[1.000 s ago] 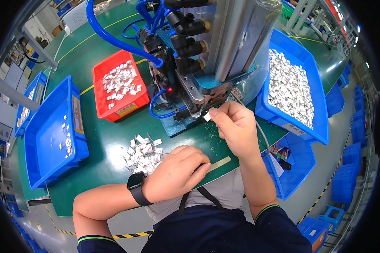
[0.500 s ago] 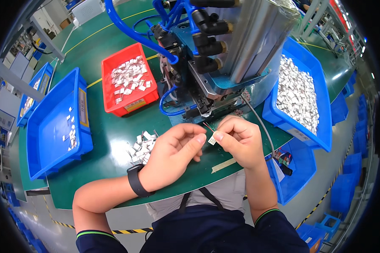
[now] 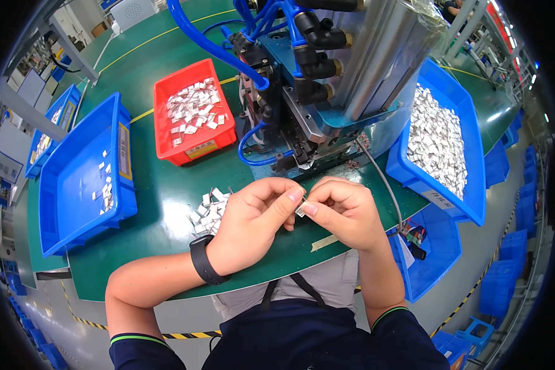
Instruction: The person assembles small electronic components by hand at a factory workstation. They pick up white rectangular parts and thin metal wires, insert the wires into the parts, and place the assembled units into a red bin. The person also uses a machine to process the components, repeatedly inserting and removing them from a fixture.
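Between my fingertips is a small white rectangular part with thin wires point(image 3: 300, 211), dark marks on its face. My right hand point(image 3: 348, 213) pinches its body between thumb and forefinger. At its upper end, the thumb and forefinger of my left hand point(image 3: 250, 225) are closed on the wires, which are mostly hidden by the fingers. A loose pile of similar white parts point(image 3: 211, 213) lies on the green table just left of my left hand. Right beyond my hands stands a machine point(image 3: 308, 132) with metal columns and blue air hoses.
A red bin point(image 3: 228, 132) and a blue bin point(image 3: 445, 200) hold many white parts. On the left, another blue bin point(image 3: 68, 185) has a few inside. A lower blue bin point(image 3: 435, 265) sits by the table's right edge. A grey cable point(image 3: 382, 179) runs down beside my right hand.
My left hand has closed in on the part's wires, which stood free between my hands before. My right hand has moved slightly left with the part. The view has shifted a little.
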Demonstrator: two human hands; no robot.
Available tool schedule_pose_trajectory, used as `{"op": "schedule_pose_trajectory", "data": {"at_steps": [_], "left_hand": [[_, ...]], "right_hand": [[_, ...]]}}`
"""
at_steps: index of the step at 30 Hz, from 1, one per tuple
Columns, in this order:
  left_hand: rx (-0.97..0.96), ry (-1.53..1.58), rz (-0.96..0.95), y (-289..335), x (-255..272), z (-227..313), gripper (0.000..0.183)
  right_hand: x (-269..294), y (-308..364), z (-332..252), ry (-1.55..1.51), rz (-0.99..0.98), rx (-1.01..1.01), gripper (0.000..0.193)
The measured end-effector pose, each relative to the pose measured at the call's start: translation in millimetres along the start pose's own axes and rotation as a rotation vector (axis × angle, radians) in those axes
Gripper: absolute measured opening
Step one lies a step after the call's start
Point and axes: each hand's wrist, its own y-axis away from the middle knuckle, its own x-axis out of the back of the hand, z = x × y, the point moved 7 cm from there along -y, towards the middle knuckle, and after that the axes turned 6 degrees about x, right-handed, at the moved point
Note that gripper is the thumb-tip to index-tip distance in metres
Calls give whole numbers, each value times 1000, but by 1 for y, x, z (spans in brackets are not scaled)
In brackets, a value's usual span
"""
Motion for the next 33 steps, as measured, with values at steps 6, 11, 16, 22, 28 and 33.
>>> {"op": "schedule_pose_trajectory", "data": {"at_steps": [6,11,16,22,28,33], "left_hand": [[35,23,-35,4,-6,2,21],[-10,128,-59,1,-6,-3,16],[-64,177,19,-4,3,2,14],[44,125,2,-1,-1,-14,17],[58,-47,-35,3,-6,-16,19],[65,-55,-53,4,-8,-18,19]], "right_hand": [[2,0,-3,42,-38,28,11],[2,0,-6,19,-44,61,9],[7,1,-2,-61,4,18,11],[19,6,13,-196,238,-170,14],[30,10,19,-314,441,-245,14],[30,6,22,-346,484,-275,15]]}}
